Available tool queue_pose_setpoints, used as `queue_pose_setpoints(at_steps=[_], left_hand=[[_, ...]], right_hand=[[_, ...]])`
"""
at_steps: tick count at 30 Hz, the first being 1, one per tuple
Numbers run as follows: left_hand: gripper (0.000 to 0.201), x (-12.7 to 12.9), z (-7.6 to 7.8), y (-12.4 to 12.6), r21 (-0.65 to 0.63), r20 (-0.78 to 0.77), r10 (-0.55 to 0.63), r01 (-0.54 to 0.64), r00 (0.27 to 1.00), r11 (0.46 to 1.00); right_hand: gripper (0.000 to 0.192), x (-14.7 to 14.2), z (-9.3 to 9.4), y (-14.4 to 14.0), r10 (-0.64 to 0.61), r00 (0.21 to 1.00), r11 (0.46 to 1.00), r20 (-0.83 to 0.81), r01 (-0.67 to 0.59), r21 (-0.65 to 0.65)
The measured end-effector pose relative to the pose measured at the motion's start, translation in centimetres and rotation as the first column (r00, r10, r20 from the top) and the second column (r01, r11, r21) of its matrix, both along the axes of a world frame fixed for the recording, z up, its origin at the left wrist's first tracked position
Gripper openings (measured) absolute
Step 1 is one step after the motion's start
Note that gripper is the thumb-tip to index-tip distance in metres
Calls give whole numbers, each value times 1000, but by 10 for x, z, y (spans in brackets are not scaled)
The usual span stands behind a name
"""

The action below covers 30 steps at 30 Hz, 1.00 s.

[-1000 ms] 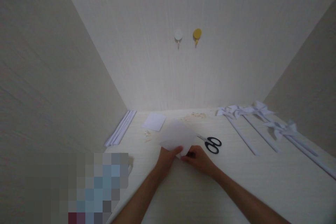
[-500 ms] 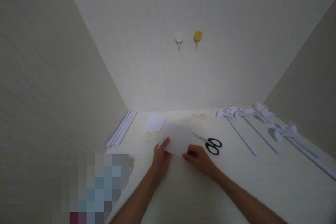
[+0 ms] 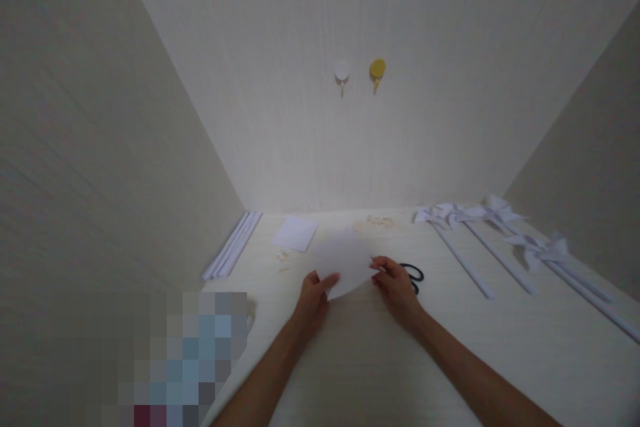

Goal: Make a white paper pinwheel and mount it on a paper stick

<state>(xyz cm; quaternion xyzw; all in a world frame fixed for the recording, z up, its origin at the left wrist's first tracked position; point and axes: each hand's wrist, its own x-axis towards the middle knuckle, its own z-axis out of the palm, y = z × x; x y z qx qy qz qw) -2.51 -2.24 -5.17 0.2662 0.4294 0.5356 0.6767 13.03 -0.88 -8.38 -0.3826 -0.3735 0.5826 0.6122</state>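
A white square of paper point(image 3: 345, 260) is held between my two hands, just above the table. My left hand point(image 3: 315, 293) pinches its lower left corner, thumb on top. At the right corner, my right hand point(image 3: 397, 283) has its fingers closed on the sheet. Behind that hand lies a pair of scissors point(image 3: 416, 272); only part of the black handles shows and the rest is covered. Another white paper square point(image 3: 296, 233) lies flat at the back left.
Rolled paper sticks point(image 3: 233, 247) lie together at the left edge. Several paper pinwheels point(image 3: 545, 250) on paper sticks lie at the right. Small pale scraps point(image 3: 380, 221) are near the back wall. A white hook point(image 3: 342, 72) and a yellow hook point(image 3: 377, 69) are on the wall.
The paper has turned and shifted slightly right. My right hand has moved up and right to the sheet's right corner, now covering much of the scissors. My left hand has moved slightly right.
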Motion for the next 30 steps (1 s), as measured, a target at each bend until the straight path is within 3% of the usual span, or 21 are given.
queue_pose_setpoints(at_steps=[6, 10, 15, 18, 21, 26, 30], left_hand=[[30, -2, -4, 3, -3, 135, -5, 5, 991, 1000], [26, 0, -3, 2, 1, 101, -8, 8, 995, 1000], [27, 1, -5, 5, 6, 148, 139, -142, 979, 990], [28, 0, -9, 8, 17, 203, 229, -237, 952, 971], [29, 0, -10, 8, 8, 206, 275, -282, 939, 959], [33, 2, -6, 4, 39, 168, 221, -231, 961, 972], [31, 4, -5, 0, 114, 93, 141, -151, 986, 982]], right_hand=[[11, 2, 5, -2, 94, 995, 978, -21, -88, 191], [19, 0, 4, -2, 106, 992, 963, 69, -119, 240], [15, -3, 3, -5, 85, 988, 985, 132, -103, 139], [12, -4, 7, -11, 3, 984, 973, 178, -44, 229], [26, -6, 8, -16, -25, 954, 930, 298, -88, 358], [21, -11, 1, -16, 86, 850, 899, 520, -292, 328], [11, -11, 0, -12, 51, 884, 932, 465, -209, 296]])
